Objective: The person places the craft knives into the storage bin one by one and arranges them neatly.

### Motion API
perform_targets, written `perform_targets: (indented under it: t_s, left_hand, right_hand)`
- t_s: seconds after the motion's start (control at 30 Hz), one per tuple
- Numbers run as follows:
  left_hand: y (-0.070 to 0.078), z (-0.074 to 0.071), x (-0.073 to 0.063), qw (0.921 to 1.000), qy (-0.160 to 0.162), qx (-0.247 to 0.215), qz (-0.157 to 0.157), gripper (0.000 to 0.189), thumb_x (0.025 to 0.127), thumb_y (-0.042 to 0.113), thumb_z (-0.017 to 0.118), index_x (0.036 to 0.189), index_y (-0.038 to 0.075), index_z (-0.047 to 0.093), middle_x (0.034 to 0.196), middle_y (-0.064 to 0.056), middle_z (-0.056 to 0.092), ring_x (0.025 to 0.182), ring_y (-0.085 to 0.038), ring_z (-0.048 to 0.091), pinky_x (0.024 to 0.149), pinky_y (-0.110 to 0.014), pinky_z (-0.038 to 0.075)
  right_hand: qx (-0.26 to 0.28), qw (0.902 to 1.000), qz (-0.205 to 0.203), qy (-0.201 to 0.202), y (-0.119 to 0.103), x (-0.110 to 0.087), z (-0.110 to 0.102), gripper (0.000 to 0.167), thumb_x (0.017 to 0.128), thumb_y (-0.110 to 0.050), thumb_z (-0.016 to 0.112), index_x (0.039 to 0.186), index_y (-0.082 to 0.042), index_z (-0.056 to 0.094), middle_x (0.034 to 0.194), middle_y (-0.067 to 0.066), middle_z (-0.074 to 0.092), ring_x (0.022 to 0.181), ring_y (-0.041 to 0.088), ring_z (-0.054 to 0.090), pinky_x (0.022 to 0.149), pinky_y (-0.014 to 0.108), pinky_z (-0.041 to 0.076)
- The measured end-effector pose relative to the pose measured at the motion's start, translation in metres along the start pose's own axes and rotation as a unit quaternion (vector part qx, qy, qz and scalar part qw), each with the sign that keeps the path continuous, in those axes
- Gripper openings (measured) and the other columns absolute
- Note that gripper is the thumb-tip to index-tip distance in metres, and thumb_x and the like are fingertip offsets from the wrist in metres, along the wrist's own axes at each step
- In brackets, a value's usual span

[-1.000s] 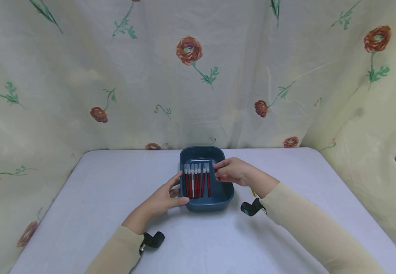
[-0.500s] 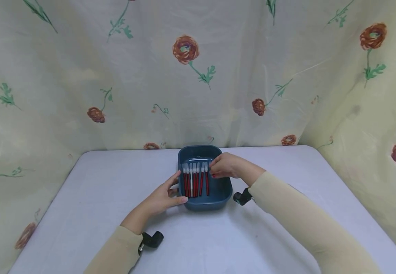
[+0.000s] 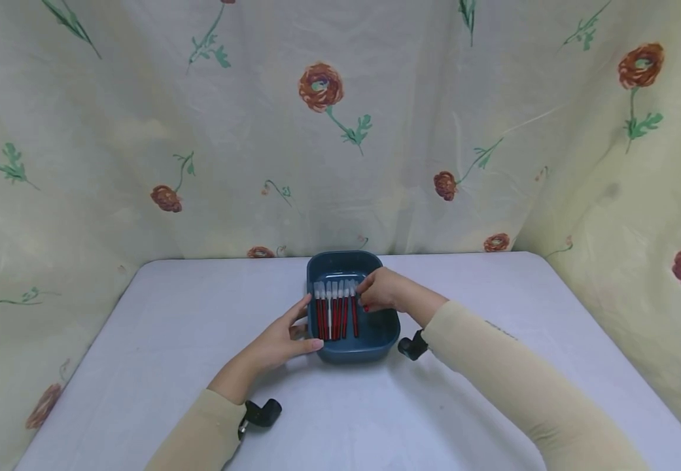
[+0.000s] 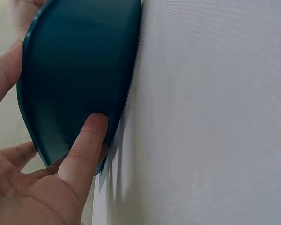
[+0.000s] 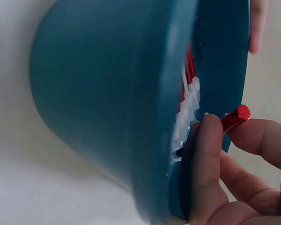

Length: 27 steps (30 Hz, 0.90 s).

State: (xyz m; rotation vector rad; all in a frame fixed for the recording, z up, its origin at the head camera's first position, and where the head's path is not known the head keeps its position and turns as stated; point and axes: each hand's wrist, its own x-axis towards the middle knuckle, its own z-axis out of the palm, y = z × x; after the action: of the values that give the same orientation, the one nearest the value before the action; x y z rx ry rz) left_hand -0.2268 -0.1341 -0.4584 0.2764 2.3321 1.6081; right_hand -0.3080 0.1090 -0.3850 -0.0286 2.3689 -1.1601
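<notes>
A blue plastic tray (image 3: 358, 355) holds a row of slim red sticks (image 3: 337, 317) with translucent whitish caps. One stick in the row has a white body (image 3: 330, 320). At the tray's front left corner my left hand (image 3: 278, 340) touches the outer walls with spread, fairly straight fingers, the thumb against the front. My right hand (image 3: 384, 290) reaches in over the right rim beside the last stick of the row. Between its thumb and fingers it pinches a red stick (image 5: 236, 117), whose round red end sticks out in the right wrist view. The fingers hide the rest of it.
A white-covered table (image 3: 199, 366) spreads around the tray. Behind it hangs a pale curtain (image 3: 387, 131) with flower prints. Black wrist cameras (image 3: 263, 413) sit below both hands.
My right hand has moved left, closer to the row. The two rightmost sticks have shifted left, closing a gap in the row. My left hand has stayed at the tray's corner.
</notes>
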Motion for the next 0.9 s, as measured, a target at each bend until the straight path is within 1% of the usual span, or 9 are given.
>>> perform_targets:
  t_s: [0.3, 0.5, 0.6, 0.77, 0.9]
  left_hand:
    - [0.000, 0.000, 0.000, 0.9999, -0.003, -0.002, 0.012, 0.098, 0.086, 0.029, 0.081, 0.162, 0.028, 0.019, 0.163, -0.017, 0.025, 0.143, -0.043, 0.034, 0.111, -0.053, 0.036]
    - [0.001, 0.000, -0.001, 0.9999, -0.003, -0.001, 0.012, 0.098, 0.086, 0.028, 0.082, 0.162, 0.027, 0.019, 0.162, -0.018, 0.025, 0.143, -0.043, 0.034, 0.112, -0.053, 0.036]
    - [0.002, 0.001, -0.001, 0.9999, 0.000, -0.002, 0.010, 0.098, 0.086, 0.027, 0.081, 0.162, 0.027, 0.019, 0.162, -0.018, 0.026, 0.143, -0.044, 0.034, 0.111, -0.053, 0.036]
    - [0.002, 0.001, -0.001, 1.0000, 0.004, 0.004, 0.008, 0.098, 0.086, 0.027, 0.082, 0.161, 0.028, 0.019, 0.162, -0.018, 0.027, 0.143, -0.043, 0.034, 0.111, -0.053, 0.036]
    - [0.002, 0.002, -0.001, 0.9999, 0.005, 0.008, 0.008, 0.097, 0.086, 0.027, 0.082, 0.161, 0.029, 0.020, 0.162, -0.017, 0.027, 0.143, -0.044, 0.034, 0.111, -0.053, 0.036]
  right_hand:
    - [-0.037, 0.9991, -0.009, 0.019, -0.001, -0.004, 0.002, 0.030, 0.092, 0.002, 0.068, 0.122, 0.007, 0.066, 0.115, 0.020, 0.067, 0.084, 0.021, 0.069, 0.078, 0.032, 0.060]
    - [-0.056, 0.9971, -0.029, 0.043, 0.000, -0.008, -0.003, 0.030, 0.092, 0.001, 0.067, 0.121, 0.008, 0.066, 0.115, 0.022, 0.067, 0.089, 0.025, 0.073, 0.076, 0.031, 0.060]
    - [-0.048, 0.9973, -0.036, 0.043, 0.001, -0.010, -0.009, 0.029, 0.093, 0.001, 0.067, 0.122, 0.008, 0.066, 0.115, 0.022, 0.067, 0.090, 0.026, 0.073, 0.076, 0.032, 0.061]
    - [-0.029, 0.9984, -0.039, 0.028, 0.005, -0.015, -0.022, 0.030, 0.094, -0.002, 0.066, 0.123, 0.006, 0.066, 0.113, 0.019, 0.069, 0.088, 0.022, 0.070, 0.077, 0.031, 0.060]
    - [-0.018, 0.9984, -0.044, 0.031, 0.009, -0.021, -0.031, 0.031, 0.093, -0.003, 0.067, 0.123, 0.005, 0.066, 0.114, 0.018, 0.068, 0.087, 0.021, 0.069, 0.079, 0.032, 0.060]
